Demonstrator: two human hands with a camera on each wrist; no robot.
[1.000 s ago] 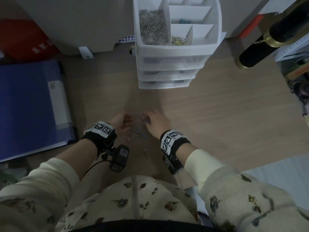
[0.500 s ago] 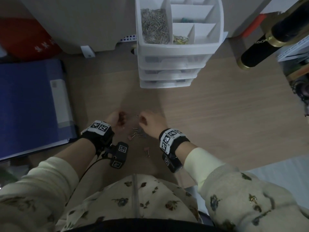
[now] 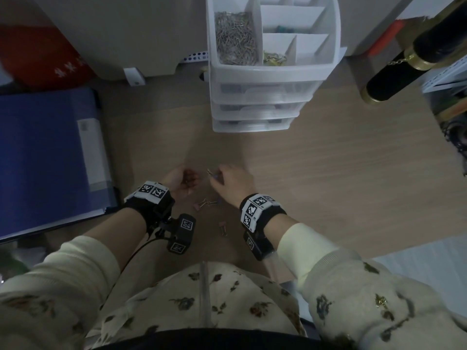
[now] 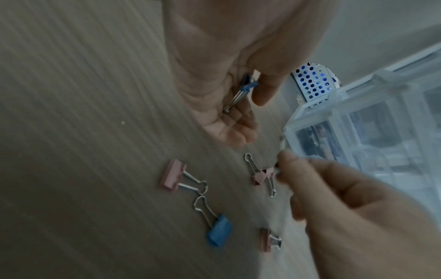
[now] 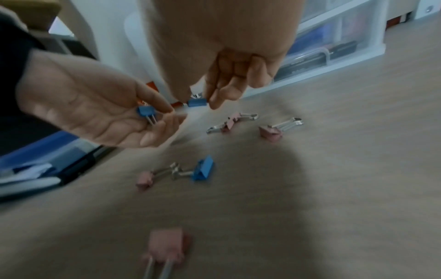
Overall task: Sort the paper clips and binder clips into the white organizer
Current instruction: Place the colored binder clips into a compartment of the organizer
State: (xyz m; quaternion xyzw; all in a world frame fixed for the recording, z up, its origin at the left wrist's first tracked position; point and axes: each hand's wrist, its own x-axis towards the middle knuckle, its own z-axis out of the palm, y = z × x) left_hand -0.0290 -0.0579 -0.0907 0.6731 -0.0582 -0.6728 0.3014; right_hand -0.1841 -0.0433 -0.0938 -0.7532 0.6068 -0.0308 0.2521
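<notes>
Wood-grain desk (image 3: 328, 173) fills the head view, with the white organizer (image 3: 273, 72) at its far edge. Its top tray holds a heap of paper clips (image 3: 235, 39) in the long left compartment and a few yellow ones in a small compartment beside it. Nearer the person, the left hand (image 3: 179, 183) and right hand (image 3: 232, 185) meet above a scatter of binder clips (image 3: 204, 204); from here the hands' contents are too small and dim to make out. A blue folder (image 3: 45, 157) lies to the left.

From the left wrist, the camera faces the right hand (image 4: 238, 79), which pinches a blue binder clip (image 4: 248, 85) between thumb and fingers, its wire handles pointing toward the palm. The left hand's fingers (image 4: 310, 179) are blurred in the foreground. On the desk lie three pink clips and a blue clip (image 4: 220, 230), the count the head view cannot give.

The right wrist view shows what the others hide: the left hand (image 5: 95, 109) is cupped palm-up, thumb pressing a second blue clip (image 5: 145, 111) against the fingers. The right hand's thumb and forefinger pinch their blue clip (image 5: 197, 102) just beside it. Below, pink clips (image 5: 270, 133) and one blue clip lie loose on the desk.
</notes>
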